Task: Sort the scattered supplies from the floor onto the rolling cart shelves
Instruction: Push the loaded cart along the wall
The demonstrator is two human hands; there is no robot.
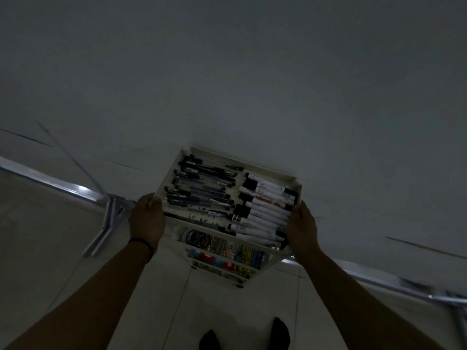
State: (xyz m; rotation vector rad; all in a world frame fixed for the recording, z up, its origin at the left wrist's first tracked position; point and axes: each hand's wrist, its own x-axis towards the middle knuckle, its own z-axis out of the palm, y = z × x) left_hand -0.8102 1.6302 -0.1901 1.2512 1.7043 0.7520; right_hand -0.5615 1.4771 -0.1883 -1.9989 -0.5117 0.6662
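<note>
A white rolling cart [267,168] stands against the wall, seen from above in dim light. Its top shelf holds several dark pens [202,190] on the left and several white markers [265,210] with black caps on the right. The lower shelves [227,251] show mixed colourful small supplies. My left hand [146,218] grips the top shelf's left rim. My right hand [302,228] grips its right rim. Both arms reach forward from the bottom corners.
A pale wall fills the upper part of the view behind the cart. A metal stand's legs [106,223] spread on the floor at the left; another metal frame [452,304] sits at the far right. My dark-socked feet [280,332] stand on pale floor tiles below the cart.
</note>
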